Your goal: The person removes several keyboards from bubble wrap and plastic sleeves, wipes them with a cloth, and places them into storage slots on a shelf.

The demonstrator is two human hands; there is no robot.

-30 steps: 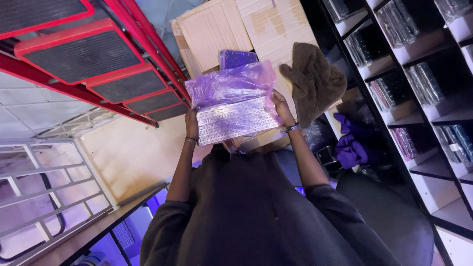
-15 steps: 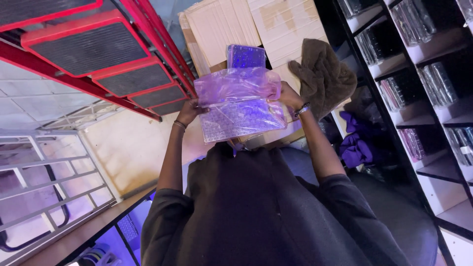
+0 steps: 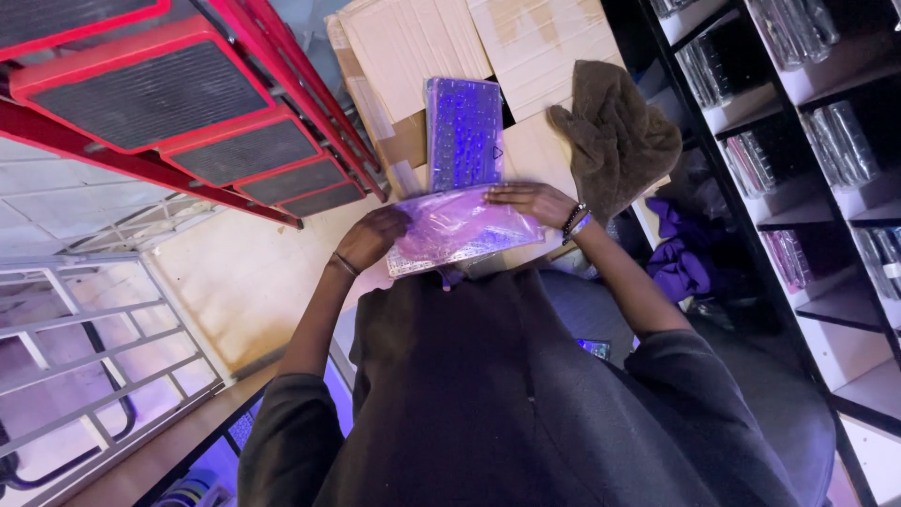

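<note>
I hold a flat keyboard in a pinkish-purple see-through plastic bag (image 3: 460,230) just in front of my chest. My left hand (image 3: 371,239) grips its left end, with a thin band on the wrist. My right hand (image 3: 533,200) lies flat on the bag's upper right edge, with a beaded bracelet on the wrist. Beyond the bag a second keyboard (image 3: 464,131), lit purple, lies bare on flattened cardboard (image 3: 544,47). My dark top fills the lower part of the view.
A brown cloth (image 3: 619,136) lies on the cardboard to the right. Dark shelves (image 3: 798,122) with several clear-wrapped packs stand at the right, purple fabric (image 3: 680,258) below them. Red mesh racks (image 3: 160,103) hang at the upper left, a white metal frame (image 3: 84,347) at the lower left.
The bagged keyboard has come down from an upright hold to a flatter, lower position near my chest. My right hand now rests on top of it, and the bare keyboard shows fully.
</note>
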